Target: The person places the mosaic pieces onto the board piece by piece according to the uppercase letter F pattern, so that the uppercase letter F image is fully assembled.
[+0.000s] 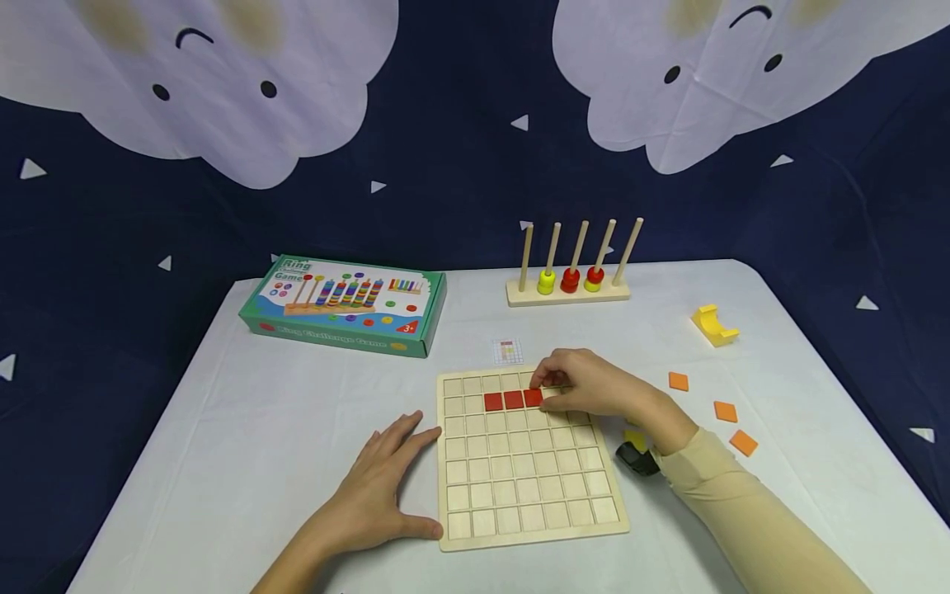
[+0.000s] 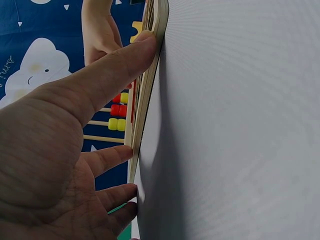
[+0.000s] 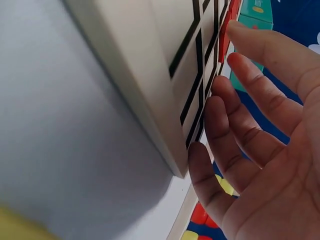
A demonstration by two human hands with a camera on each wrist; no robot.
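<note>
A wooden grid board point(image 1: 490, 470) lies flat on the table, with three red square tiles point(image 1: 514, 400) side by side in its second row from the top. My right hand point(image 1: 590, 384) is over the upper part of the board, thumb and fingertips at the rightmost red tile point(image 1: 533, 398). In the right wrist view the thumb point(image 3: 240, 32) touches the red, and the other fingers, loosely bent, rest along the grid. My left hand point(image 1: 378, 491) is spread at the board's left side, its thumb point(image 2: 145, 47) and fingertips against the edge.
A small pattern card point(image 1: 508, 351) lies just above the board. Behind are a green game box point(image 1: 341, 305) and a peg stand point(image 1: 567, 295) with red and yellow rings. Three orange tiles point(image 1: 726, 411) and a yellow curved piece point(image 1: 715, 325) lie to the right.
</note>
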